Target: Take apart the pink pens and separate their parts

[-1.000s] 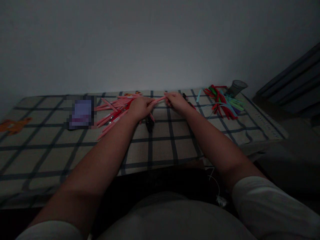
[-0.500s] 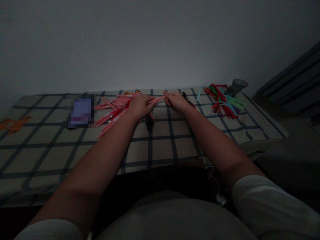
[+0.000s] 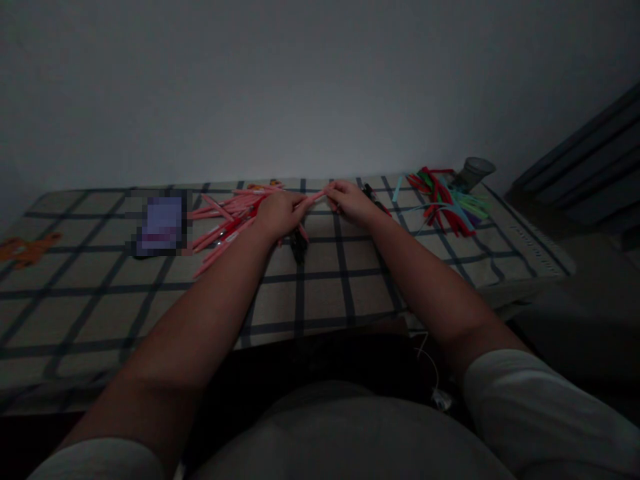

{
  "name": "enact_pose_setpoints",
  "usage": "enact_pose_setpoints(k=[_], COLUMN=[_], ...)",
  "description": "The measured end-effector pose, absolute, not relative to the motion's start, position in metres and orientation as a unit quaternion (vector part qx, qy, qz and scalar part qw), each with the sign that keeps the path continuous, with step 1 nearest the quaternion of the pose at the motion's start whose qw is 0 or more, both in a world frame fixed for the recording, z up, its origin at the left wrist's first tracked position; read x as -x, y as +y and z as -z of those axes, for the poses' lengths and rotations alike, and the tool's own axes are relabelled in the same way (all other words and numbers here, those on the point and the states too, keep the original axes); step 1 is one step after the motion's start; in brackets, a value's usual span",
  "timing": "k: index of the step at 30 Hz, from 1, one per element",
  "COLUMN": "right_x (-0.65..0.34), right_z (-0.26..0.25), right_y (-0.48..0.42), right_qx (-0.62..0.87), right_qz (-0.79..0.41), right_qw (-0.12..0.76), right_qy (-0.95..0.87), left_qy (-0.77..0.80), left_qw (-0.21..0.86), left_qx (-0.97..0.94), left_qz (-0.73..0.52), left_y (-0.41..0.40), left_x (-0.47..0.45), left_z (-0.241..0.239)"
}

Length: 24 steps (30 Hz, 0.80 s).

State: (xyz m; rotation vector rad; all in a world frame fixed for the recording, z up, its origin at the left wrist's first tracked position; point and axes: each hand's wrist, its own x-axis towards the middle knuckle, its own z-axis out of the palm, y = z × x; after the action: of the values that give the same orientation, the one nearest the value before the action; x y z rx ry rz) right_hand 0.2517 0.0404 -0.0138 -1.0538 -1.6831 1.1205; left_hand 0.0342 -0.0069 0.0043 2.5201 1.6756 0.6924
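Note:
Both arms reach out over a table with a checked cloth. My left hand and my right hand are closed on the two ends of one thin pink stick, held between them just above the cloth. A loose heap of several pink and red sticks lies directly left of my left hand. A small dark object rests on the cloth below my left hand. The scene is dim, so fine detail of the fingers is hard to make out.
A bundle of red, green and blue strips lies at the back right, beside a grey cup. A blurred purple patch sits at the left. An orange figure shows on the cloth's far left. A white wall stands behind.
My right hand has edged slightly left toward my left hand, shortening the visible stretch of pink stick between them. Nothing else has moved.

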Motion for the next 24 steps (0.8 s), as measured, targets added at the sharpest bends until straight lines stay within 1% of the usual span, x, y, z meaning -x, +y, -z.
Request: enact_pose_setpoints(k=[10,17,24], right_x=[-0.2487,-0.2483,-0.2524], right_z=[0.0105,0.0080,0.0072], right_y=[0.0385,0.0358,0.0344], right_qx=[0.398,0.450,0.499], right_qz=[-0.476,-0.445,-0.408], right_qw=[0.435,0.440,0.422], right_qy=[-0.652,-0.637,-0.638], left_qy=[0.528,0.535,0.531], left_qw=[0.043,0.040,0.041], left_qx=[-0.808,-0.804,-0.807], left_qz=[-0.256,-0.255,-0.255], left_y=[-0.0082,-0.0095,-0.0087], left_x=[-0.0332,-0.0340,-0.0348], left_z=[-0.0040,-0.0055,-0.0054])
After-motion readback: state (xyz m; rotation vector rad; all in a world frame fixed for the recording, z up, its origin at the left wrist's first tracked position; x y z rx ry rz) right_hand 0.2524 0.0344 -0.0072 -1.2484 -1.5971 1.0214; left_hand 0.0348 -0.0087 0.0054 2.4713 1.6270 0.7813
